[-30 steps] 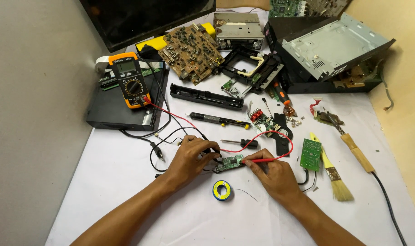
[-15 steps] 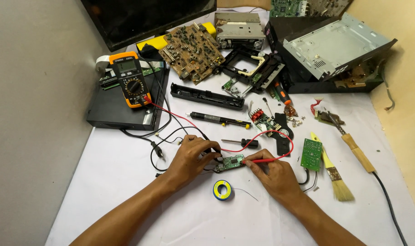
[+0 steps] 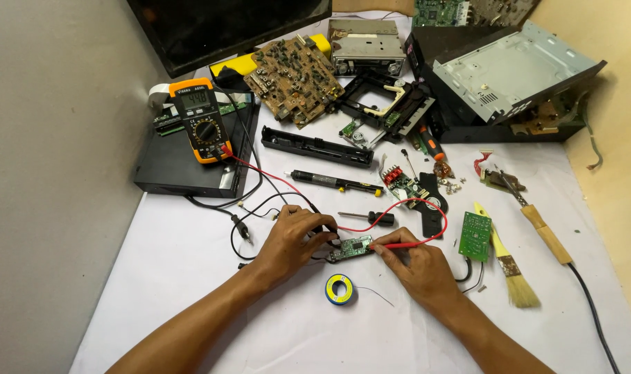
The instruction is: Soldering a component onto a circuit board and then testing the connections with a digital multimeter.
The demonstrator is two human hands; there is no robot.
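Note:
A small green circuit board (image 3: 352,246) lies on the white cloth between my hands. My left hand (image 3: 292,239) grips the black probe, whose tip rests on the board's left end. My right hand (image 3: 416,263) pinches the red probe (image 3: 393,245) and touches its tip to the board's right end. Red and black leads run back to an orange multimeter (image 3: 199,119) lying on a black box (image 3: 183,165) at the far left.
A blue and yellow solder spool (image 3: 339,289) sits just below the board. A second green board (image 3: 475,236), a brush (image 3: 509,270) and a soldering iron (image 3: 537,221) lie to the right. Screwdrivers, a brown circuit board (image 3: 294,73) and opened metal casings (image 3: 509,69) fill the back.

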